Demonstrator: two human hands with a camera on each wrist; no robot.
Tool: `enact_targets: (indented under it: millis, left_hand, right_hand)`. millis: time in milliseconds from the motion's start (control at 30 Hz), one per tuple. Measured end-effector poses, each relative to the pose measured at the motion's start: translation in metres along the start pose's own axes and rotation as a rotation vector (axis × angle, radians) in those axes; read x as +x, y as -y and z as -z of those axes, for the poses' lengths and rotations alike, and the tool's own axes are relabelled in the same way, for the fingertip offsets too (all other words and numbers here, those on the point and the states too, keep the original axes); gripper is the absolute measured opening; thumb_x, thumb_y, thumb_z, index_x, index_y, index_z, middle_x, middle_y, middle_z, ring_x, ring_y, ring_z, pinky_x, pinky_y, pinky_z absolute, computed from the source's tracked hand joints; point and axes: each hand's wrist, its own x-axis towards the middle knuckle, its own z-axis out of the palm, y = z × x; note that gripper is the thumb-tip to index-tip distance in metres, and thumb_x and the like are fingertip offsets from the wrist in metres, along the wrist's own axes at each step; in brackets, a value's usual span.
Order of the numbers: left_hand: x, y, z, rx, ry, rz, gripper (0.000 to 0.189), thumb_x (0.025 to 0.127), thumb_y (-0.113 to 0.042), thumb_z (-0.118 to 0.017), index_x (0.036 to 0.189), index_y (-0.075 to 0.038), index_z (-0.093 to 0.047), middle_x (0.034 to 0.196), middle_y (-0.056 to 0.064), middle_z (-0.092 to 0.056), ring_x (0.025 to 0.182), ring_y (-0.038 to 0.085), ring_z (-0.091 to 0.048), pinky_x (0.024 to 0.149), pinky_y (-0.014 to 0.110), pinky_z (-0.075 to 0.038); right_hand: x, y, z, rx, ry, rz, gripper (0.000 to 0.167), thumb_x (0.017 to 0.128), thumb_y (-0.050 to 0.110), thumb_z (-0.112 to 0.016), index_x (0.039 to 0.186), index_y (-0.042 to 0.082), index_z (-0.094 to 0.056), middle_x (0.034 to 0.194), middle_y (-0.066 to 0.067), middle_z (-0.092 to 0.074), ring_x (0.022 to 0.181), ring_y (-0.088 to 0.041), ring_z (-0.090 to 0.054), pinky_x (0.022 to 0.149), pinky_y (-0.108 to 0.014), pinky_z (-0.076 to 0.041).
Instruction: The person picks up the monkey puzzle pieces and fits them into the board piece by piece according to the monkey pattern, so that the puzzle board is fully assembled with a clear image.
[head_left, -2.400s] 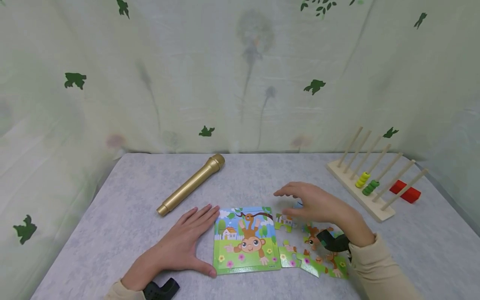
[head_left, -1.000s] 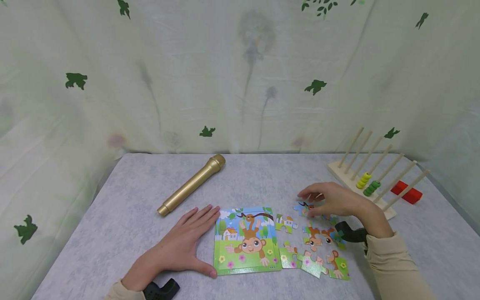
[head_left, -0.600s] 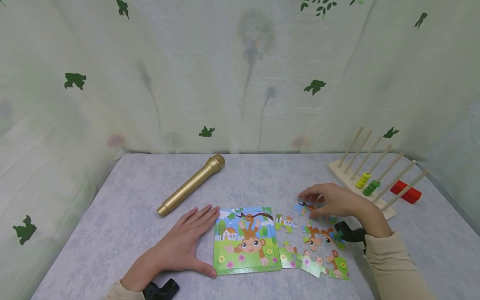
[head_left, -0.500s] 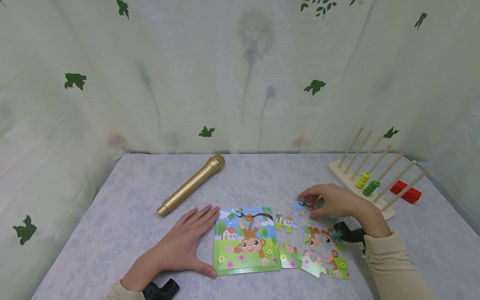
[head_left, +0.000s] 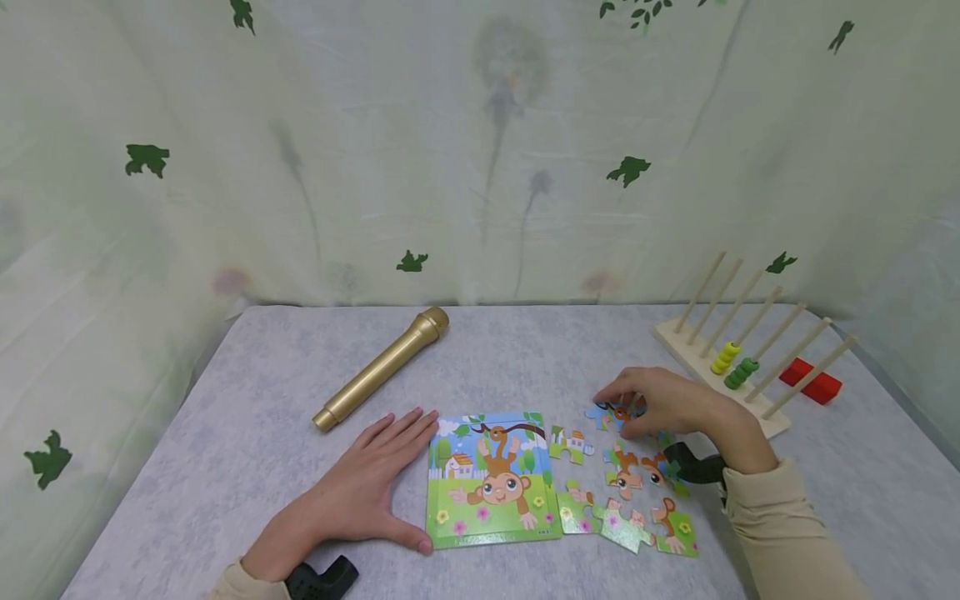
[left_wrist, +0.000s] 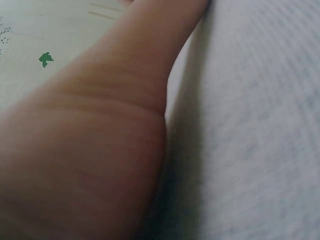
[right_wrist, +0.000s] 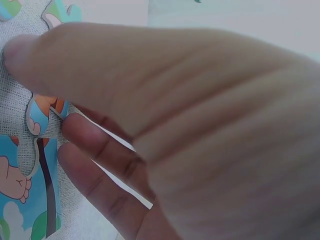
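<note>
In the head view a puzzle board (head_left: 495,483) with a cartoon monkey hanging from a branch lies flat on the table. My left hand (head_left: 367,483) rests palm down beside it, fingers straight, with index fingertip and thumb tip right at the board's left edge. My right hand (head_left: 671,404) is over the loose pieces right of the board. Its thumb and fingers pinch a blue puzzle piece (head_left: 606,416) with a brown tail and branch, low over the table. The right wrist view shows an orange and blue piece (right_wrist: 40,117) between thumb and fingers; the palm hides part of it.
Several loose puzzle pieces (head_left: 577,510) lie between the board and my right forearm. Behind left lies a gold toy microphone (head_left: 381,371). At the right stands a wooden peg stand (head_left: 720,379) with yellow and green beads, red blocks (head_left: 810,382) behind it. A curtain (head_left: 480,150) hangs behind.
My right hand has moved right from beside the board's upper corner to the tail piece, its thumb and fingers now at it. Over the last second it barely moves. The left hand stays put.
</note>
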Motion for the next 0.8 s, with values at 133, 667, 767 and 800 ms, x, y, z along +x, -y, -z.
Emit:
enact_targets:
  millis: [133,667,767,800]
  left_hand:
    - [0.0,-0.0004,0.0003,0.005,0.001,-0.001,0.139,0.062,-0.095,-0.065,0.165,-0.013,-0.023,0.173,-0.003,-0.018,0.16,0.022,-0.014,0.128,0.043,-0.007]
    - [0.0004,-0.0008,0.0014,-0.002,-0.001,-0.003,0.139,0.062,-0.095,-0.065,0.165,-0.012,-0.024,0.173,-0.002,-0.018,0.16,0.022,-0.014,0.128,0.045,-0.007]
    - [0.0001,-0.0009,0.0012,0.001,0.003,0.002,0.139,0.062,-0.095,-0.065,0.165,-0.012,-0.024,0.173,-0.002,-0.018,0.16,0.022,-0.014,0.128,0.045,-0.007]
    - [-0.0001,-0.0008,0.0012,0.002,0.004,0.002,0.138,0.062,-0.095,-0.065,0.165,-0.012,-0.024,0.173,-0.002,-0.018,0.16,0.023,-0.014,0.128,0.045,-0.007]
  right_hand:
    - [0.0003,-0.0005,-0.0006,-0.003,-0.004,0.001,0.042,0.088,0.015,-0.083,0.129,0.013,-0.073,0.116,0.001,-0.067,0.102,-0.019,-0.063,0.087,-0.039,-0.058]
    - [0.0034,0.0001,-0.0014,-0.023,-0.02,-0.003,0.046,0.088,0.014,-0.079,0.133,0.013,-0.069,0.109,0.002,-0.065,0.091,-0.013,-0.062,0.076,-0.028,-0.055]
    - [0.0035,0.0023,-0.001,-0.026,-0.032,-0.004,0.046,0.089,0.014,-0.078,0.134,0.012,-0.068,0.11,0.002,-0.064,0.091,-0.012,-0.062,0.076,-0.028,-0.055]
    - [0.0035,0.0029,-0.001,-0.027,-0.036,-0.005,0.046,0.089,0.014,-0.078,0.134,0.012,-0.068,0.111,0.002,-0.064,0.091,-0.012,-0.062,0.076,-0.028,-0.055]
